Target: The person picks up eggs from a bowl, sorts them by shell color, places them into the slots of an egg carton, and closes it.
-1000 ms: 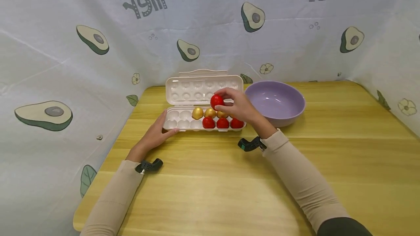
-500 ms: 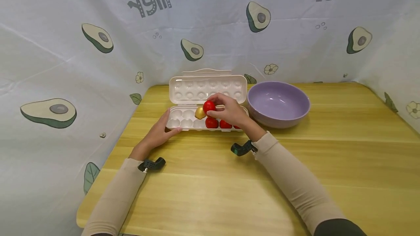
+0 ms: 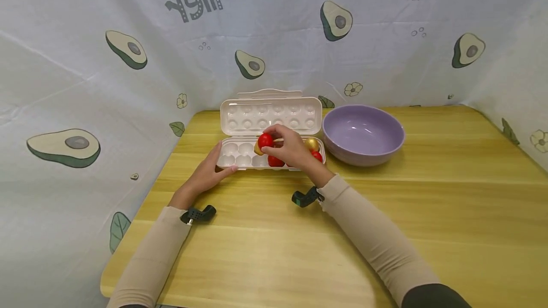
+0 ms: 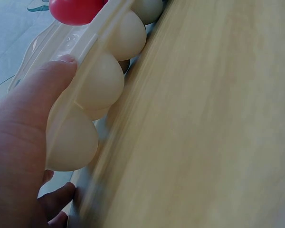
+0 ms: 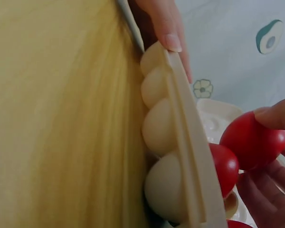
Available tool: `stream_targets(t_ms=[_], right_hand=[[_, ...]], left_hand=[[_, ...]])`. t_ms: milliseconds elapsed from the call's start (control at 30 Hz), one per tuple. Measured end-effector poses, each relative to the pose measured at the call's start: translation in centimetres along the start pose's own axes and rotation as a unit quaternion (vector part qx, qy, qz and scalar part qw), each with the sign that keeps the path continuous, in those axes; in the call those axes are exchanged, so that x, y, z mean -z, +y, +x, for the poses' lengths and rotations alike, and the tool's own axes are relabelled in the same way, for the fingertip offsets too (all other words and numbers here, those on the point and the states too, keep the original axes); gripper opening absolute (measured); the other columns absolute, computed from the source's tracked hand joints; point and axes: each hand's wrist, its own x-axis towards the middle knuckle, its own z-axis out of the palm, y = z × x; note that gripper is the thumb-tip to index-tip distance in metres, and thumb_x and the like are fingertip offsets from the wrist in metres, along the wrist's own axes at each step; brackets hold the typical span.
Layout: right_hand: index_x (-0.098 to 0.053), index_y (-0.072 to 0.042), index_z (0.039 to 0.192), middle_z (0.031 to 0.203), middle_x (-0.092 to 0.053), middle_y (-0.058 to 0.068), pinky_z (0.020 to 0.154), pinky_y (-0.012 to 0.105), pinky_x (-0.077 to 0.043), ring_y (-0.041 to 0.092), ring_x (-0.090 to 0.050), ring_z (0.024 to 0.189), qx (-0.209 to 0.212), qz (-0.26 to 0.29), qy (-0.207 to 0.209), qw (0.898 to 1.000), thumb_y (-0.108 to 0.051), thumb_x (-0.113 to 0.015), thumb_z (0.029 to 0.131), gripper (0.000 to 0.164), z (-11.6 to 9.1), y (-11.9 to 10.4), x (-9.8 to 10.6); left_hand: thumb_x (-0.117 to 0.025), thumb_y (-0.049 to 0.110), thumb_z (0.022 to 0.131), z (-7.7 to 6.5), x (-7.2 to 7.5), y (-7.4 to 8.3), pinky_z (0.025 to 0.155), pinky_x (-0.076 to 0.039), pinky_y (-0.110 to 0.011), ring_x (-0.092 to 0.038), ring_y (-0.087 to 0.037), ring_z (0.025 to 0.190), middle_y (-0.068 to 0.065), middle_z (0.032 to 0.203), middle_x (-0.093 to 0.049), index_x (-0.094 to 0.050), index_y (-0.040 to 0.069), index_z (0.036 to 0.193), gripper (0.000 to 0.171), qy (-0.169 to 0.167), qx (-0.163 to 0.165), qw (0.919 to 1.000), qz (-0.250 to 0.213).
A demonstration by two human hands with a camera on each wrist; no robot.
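A pale plastic egg carton [image 3: 252, 167] lies on the table with its lid [image 3: 270, 101] raised. My left hand [image 3: 205, 173] grips the carton's left end; its thumb [image 4: 54, 76] lies on the rim in the left wrist view. Over the tray, my right hand [image 3: 293, 150] pinches a red egg [image 3: 265, 140] between thumb and fingertips. Just behind that egg, a gold egg [image 3: 257, 149] is mostly covered. Another red egg [image 3: 275, 161] sits in the front row. Further right are a gold egg [image 3: 311, 144] and a red egg [image 3: 317, 155]; the right hand hides other cups.
Right of the carton stands a purple bowl [image 3: 364, 137], with its inside bare. The wooden table [image 3: 257, 251] stretches towards me and to the right. A white cloth [image 3: 282, 32] printed with avocados hangs behind and on the left.
My right hand has moved left along the tray with the red egg, from over the gold eggs to beside the leftmost one. My left hand has stayed at the carton's end.
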Motion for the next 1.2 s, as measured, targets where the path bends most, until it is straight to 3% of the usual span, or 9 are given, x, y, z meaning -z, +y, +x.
stream_targets(t_ms=[533, 767, 1200], right_hand=[[-0.061, -0.009, 0.116, 0.111, -0.066, 0.007, 0.086, 0.032, -0.054, 0.023, -0.065, 0.100, 0.015, -0.079, -0.012, 0.997, -0.018, -0.077, 0.083, 0.038, -0.1, 0.1, -1.0], [-0.062, -0.009, 0.117, 0.109, -0.067, 0.005, 0.087, 0.029, -0.053, 0.018, -0.061, 0.093, 0.038, -0.141, -0.021, 0.989, -0.021, -0.078, 0.083, 0.040, -0.5, 0.4, -1.0], [-0.062, -0.006, 0.116, 0.107, -0.066, 0.006, 0.089, 0.028, -0.051, 0.018, -0.060, 0.095, 0.063, -0.182, -0.032, 0.981, -0.021, -0.079, 0.082, 0.041, -1.1, 0.6, -1.1]], left_hand=[[-0.064, 0.050, 0.089, -0.5, 0.3, -0.2, 0.117, -0.014, -0.048, -0.012, -0.029, 0.146, -0.009, 0.161, -0.008, -0.002, 0.007, 0.155, 0.101, 0.007, -0.004, 1.0000, -0.004], [-0.064, 0.051, 0.089, -0.3, 0.1, 0.0, 0.117, -0.014, -0.048, -0.012, -0.029, 0.146, -0.009, 0.161, -0.008, -0.002, 0.007, 0.156, 0.101, 0.002, -0.005, 1.0000, -0.003], [-0.063, 0.053, 0.088, 0.0, -0.3, 0.1, 0.116, -0.015, -0.049, -0.013, -0.030, 0.146, -0.011, 0.161, -0.009, -0.002, 0.006, 0.155, 0.102, -0.005, -0.003, 1.0000, 0.000]])
